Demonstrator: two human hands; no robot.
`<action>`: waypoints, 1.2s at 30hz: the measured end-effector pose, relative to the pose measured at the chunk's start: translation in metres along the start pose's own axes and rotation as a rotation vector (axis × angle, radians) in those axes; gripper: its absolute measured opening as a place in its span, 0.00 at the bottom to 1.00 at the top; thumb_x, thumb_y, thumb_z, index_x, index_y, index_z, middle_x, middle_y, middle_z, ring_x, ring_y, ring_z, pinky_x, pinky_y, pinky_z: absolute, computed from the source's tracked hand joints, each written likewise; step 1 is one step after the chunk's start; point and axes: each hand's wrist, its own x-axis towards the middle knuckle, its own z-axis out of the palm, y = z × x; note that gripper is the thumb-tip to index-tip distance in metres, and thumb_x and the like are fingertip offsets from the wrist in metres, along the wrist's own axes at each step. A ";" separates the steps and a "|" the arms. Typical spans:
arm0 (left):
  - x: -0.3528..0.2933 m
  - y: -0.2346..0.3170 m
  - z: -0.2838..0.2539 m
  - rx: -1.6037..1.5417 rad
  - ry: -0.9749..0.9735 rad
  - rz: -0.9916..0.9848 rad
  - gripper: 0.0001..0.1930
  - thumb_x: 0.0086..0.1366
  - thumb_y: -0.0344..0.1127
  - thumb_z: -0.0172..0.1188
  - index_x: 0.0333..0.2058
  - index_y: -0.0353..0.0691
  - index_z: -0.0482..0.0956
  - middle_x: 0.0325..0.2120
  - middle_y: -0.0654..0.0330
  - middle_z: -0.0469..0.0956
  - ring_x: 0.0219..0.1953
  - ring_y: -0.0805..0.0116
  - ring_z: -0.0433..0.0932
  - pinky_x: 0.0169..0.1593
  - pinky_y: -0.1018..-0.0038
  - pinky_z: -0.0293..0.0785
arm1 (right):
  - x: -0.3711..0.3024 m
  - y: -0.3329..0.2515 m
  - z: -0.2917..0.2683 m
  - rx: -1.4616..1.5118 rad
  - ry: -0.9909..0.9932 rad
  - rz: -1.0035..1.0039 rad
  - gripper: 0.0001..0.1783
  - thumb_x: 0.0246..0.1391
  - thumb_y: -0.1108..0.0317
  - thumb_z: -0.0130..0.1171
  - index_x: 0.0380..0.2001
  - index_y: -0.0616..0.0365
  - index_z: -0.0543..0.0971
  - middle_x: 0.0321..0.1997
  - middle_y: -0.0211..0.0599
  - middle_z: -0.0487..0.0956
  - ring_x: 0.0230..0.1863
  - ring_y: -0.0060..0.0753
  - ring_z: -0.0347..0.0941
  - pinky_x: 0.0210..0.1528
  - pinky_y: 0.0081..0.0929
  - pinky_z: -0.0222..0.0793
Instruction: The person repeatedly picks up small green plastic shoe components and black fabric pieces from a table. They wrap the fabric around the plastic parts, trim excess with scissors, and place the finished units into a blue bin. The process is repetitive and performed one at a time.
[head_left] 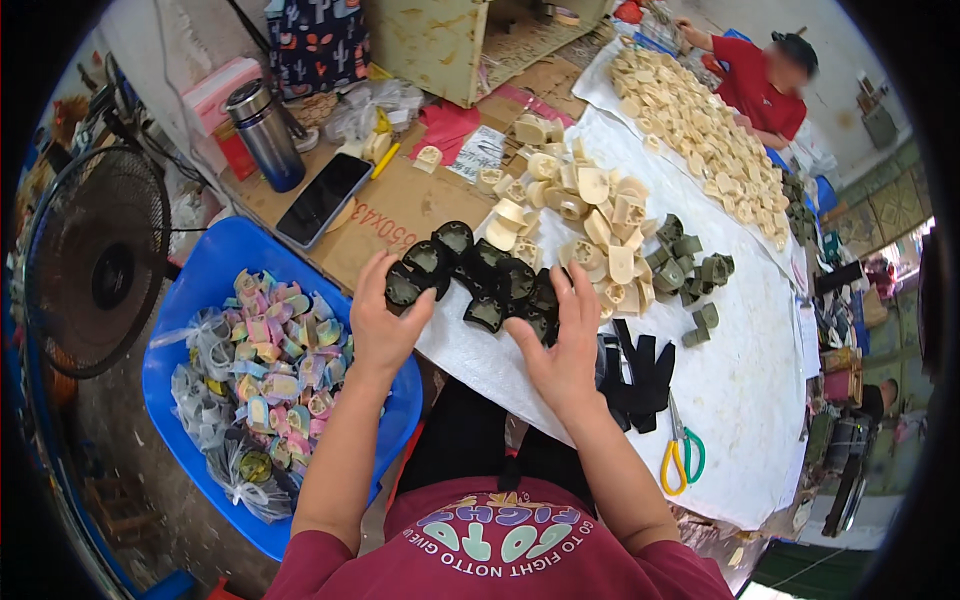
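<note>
Dark rounded plastic pieces (487, 262), black around the rim with greenish insides, lie bunched at the near edge of the white-covered table. My left hand (392, 315) curls around the left end of the bunch, a piece between its thumb and fingers. On the other end, my right hand (562, 345) grips more of them between thumb and curved fingers. Just behind sits a heap of cream plastic pieces (595, 205). Olive-green pieces (688, 262) lie to its right. A black glove (645, 378) is beside my right hand, near scissors (680, 450) with yellow and green handles.
At left a blue tub (165, 375) holds pastel pieces (285, 370) and plastic bags, beside a black fan (110, 262). A phone (325, 200) and a steel flask (265, 135) stand on cardboard. A large cream pile (700, 140) spreads far right, near a person in red (755, 85).
</note>
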 end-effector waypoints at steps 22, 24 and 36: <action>0.044 -0.022 0.048 -0.146 -0.030 0.058 0.31 0.68 0.42 0.52 0.64 0.32 0.55 0.62 0.40 0.56 0.65 0.46 0.55 0.66 0.59 0.50 | 0.035 -0.016 0.059 -0.051 -0.162 -0.015 0.48 0.40 0.51 0.70 0.63 0.54 0.61 0.70 0.48 0.52 0.71 0.52 0.45 0.62 0.73 0.40; 0.036 -0.017 0.043 -0.166 0.004 0.041 0.31 0.69 0.43 0.50 0.64 0.31 0.54 0.63 0.42 0.56 0.65 0.47 0.55 0.66 0.60 0.50 | 0.028 -0.014 0.044 -0.041 -0.122 -0.008 0.48 0.41 0.49 0.69 0.64 0.53 0.60 0.71 0.49 0.51 0.72 0.53 0.44 0.63 0.70 0.41; 0.009 -0.011 0.029 -0.037 0.190 0.033 0.31 0.70 0.46 0.48 0.64 0.32 0.55 0.65 0.41 0.51 0.67 0.47 0.51 0.67 0.57 0.47 | -0.112 0.096 -0.114 -0.343 0.021 0.479 0.37 0.52 0.54 0.62 0.60 0.62 0.64 0.62 0.55 0.65 0.63 0.55 0.61 0.65 0.60 0.45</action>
